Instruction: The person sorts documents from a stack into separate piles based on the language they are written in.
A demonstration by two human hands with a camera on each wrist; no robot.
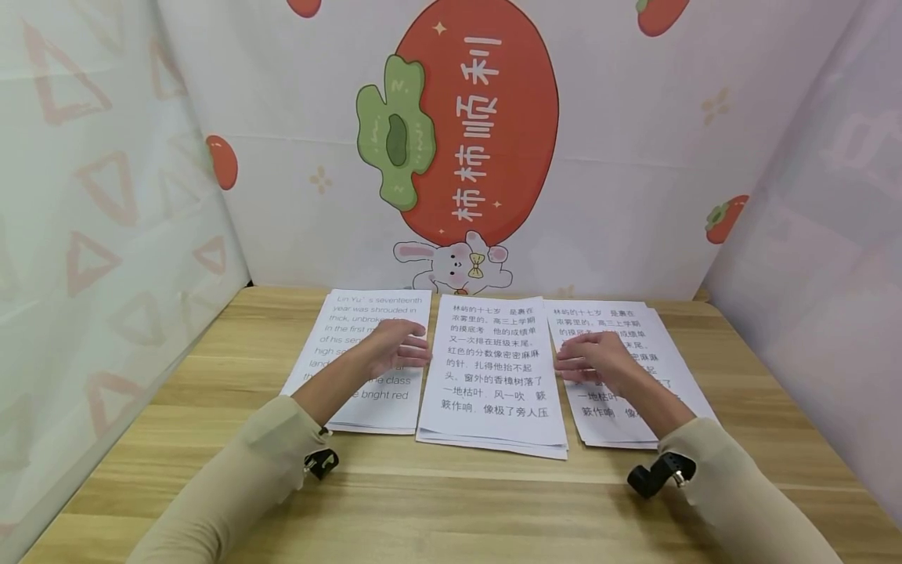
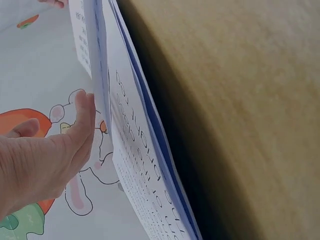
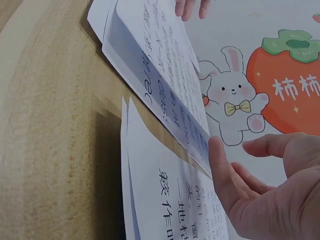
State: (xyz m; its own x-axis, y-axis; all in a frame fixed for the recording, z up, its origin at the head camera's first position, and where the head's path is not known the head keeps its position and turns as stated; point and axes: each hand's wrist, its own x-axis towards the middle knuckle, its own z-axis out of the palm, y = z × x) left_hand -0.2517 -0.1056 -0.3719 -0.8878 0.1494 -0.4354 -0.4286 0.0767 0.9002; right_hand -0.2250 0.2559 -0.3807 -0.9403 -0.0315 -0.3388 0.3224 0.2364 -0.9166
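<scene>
Three stacks of printed paper lie side by side. The left stack (image 1: 352, 337) has English text on top; the middle stack (image 1: 493, 368) and the right stack (image 1: 655, 337) show Chinese text. Above the left stack, my left hand (image 1: 396, 347) has its fingertips at the middle stack's left edge. My right hand (image 1: 599, 359) hovers over part of the right stack, fingertips at the middle stack's right edge. Fingers of both hands are fairly straight or loosely bent, gripping nothing. In the right wrist view, a fingertip (image 3: 216, 147) appears to touch the middle stack's side.
The stacks lie on a wooden table (image 1: 451, 509). Behind them hangs a white cloth (image 1: 634, 196) printed with persimmons and a rabbit. Patterned cloth side walls (image 1: 92, 219) stand at left and right. Lower sheets stick out unevenly at the middle stack's front.
</scene>
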